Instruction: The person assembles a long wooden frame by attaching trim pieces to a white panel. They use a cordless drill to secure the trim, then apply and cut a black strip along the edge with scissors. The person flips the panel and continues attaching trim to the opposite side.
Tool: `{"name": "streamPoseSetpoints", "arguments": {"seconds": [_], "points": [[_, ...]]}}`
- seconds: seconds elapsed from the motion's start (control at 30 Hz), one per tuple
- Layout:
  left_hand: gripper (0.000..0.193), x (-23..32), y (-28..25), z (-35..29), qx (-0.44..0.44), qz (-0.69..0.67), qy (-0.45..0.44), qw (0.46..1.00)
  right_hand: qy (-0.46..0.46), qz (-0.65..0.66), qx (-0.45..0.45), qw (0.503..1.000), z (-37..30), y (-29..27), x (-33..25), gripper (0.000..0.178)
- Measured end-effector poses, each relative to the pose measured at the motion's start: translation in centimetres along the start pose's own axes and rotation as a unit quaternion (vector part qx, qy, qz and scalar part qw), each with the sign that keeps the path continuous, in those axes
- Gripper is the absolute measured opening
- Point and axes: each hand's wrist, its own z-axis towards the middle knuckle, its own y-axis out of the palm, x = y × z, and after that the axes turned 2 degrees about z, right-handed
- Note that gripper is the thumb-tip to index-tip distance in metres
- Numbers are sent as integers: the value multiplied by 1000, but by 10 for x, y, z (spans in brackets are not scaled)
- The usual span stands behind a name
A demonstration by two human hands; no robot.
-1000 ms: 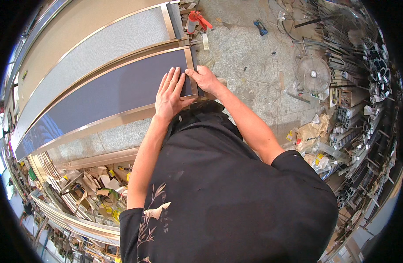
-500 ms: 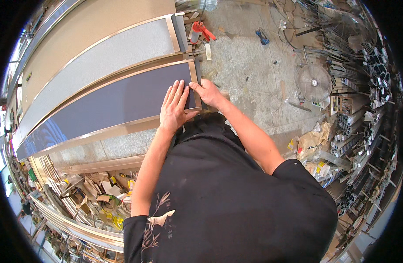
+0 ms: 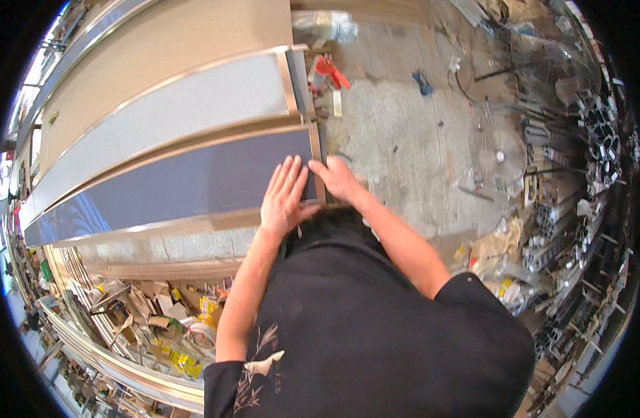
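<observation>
A long dark blue-grey panel [image 3: 215,174] with a metallic copper-toned frame stretches from in front of me toward the far left. My left hand [image 3: 285,195] lies flat on its face close to the right end, fingers stretched out. At that same end, my right hand [image 3: 341,182] grips the short frame edge, its thumb on top and its other fingers curled down over the outer side, partly hidden. Behind it lies a similar panel with a pale grey face [image 3: 208,94].
Brown board [image 3: 222,35] lies beneath the panels. On the concrete floor [image 3: 403,132] are a red-topped spray bottle [image 3: 327,75] and a blue tool [image 3: 422,83]. A round fan [image 3: 500,155] and stacked metal profiles [image 3: 553,209] line the right. Scraps and cartons [image 3: 170,306] clutter the lower left.
The whole scene sits lower in the picture, as the view has shifted. Both hands keep about the same places on the dark panel's end.
</observation>
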Motion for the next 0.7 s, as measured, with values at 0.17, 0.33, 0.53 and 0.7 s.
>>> {"name": "streamPoseSetpoints", "arguments": {"seconds": [0.17, 0.33, 0.53, 0.7], "points": [[96, 3, 1, -4, -15, -4, -14, 1000, 63, 1, 131, 989, -22, -11, -27, 43], [92, 5, 7, -10, -12, 9, -40, 999, -36, 78, 135, 987, 8, -38, -54, 33], [83, 19, 4, -13, 17, -15, -74, 997, -145, -135, 8, 980, 135, -24, -133, 32], [79, 34, 11, -20, 42, -5, -126, 991, -438, -306, 200, 821, 184, -13, -156, 31]]}}
